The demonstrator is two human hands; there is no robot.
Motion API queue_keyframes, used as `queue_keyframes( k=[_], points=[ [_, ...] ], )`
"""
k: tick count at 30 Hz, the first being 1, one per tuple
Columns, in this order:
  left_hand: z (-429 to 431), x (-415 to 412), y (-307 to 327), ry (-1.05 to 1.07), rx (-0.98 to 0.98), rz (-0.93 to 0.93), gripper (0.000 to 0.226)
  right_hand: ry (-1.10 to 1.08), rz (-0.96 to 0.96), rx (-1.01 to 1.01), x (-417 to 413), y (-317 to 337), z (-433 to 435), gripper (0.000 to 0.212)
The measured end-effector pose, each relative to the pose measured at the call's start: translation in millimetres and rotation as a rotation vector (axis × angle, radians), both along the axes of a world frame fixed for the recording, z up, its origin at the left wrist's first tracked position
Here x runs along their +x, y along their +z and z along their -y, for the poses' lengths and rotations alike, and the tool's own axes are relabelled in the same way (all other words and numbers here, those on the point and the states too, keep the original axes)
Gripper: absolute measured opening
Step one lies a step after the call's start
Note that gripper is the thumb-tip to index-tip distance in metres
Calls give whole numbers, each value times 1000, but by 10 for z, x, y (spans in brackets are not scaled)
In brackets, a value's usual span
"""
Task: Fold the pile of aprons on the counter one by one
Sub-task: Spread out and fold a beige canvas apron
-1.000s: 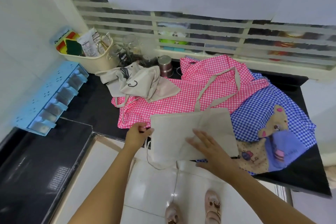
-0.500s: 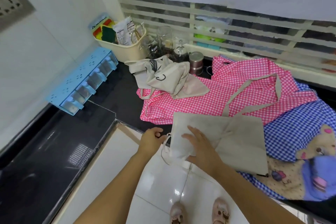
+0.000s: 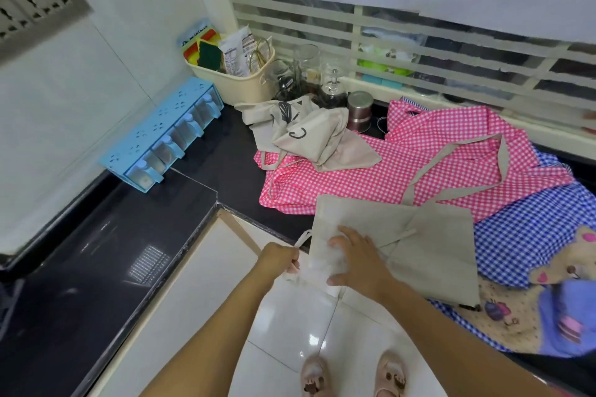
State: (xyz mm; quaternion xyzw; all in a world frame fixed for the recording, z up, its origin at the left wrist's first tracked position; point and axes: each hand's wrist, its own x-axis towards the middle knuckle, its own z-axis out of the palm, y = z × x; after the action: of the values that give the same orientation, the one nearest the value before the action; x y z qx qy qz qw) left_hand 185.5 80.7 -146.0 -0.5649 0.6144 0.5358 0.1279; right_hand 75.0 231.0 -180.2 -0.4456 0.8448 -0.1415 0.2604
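Note:
A folded beige apron [image 3: 419, 242] lies at the front edge of the black counter [image 3: 225, 167], its left end overhanging. My right hand [image 3: 358, 259] grips that left end, thumb below and fingers on top. My left hand [image 3: 279, 257] pinches the apron's thin tie just left of it. Behind lies a pink gingham apron [image 3: 403, 167] spread flat, with a crumpled beige apron [image 3: 309, 135] on its left part. A blue gingham apron with a bear [image 3: 532, 255] lies at the right, partly under the folded one.
A blue spice rack [image 3: 161, 132] sits on the counter by the left wall. A cream basket [image 3: 238, 80], glass jars [image 3: 309, 74] and a steel tin [image 3: 359, 109] stand along the window sill. The counter turns a corner at the left; white floor tiles lie below.
My right hand slid left across the folded beige apron to its left end and closed round it. My left hand stayed at the tie. The view swung left.

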Motion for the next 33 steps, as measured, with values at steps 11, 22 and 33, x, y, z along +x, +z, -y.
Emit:
queue_keyframes(
  k=[11,22,33],
  points=[
    [21,-16,670,507,682,-457,27,-226,769,-182,223,754,187,30],
    [-99,-520,851,639,695,-544,29,-575,1051,-469,-256,945,-169,35],
    [-682,-565,388,768,935,-526,17,-1185,1743,-1080,-714,796,190,40]
  ],
)
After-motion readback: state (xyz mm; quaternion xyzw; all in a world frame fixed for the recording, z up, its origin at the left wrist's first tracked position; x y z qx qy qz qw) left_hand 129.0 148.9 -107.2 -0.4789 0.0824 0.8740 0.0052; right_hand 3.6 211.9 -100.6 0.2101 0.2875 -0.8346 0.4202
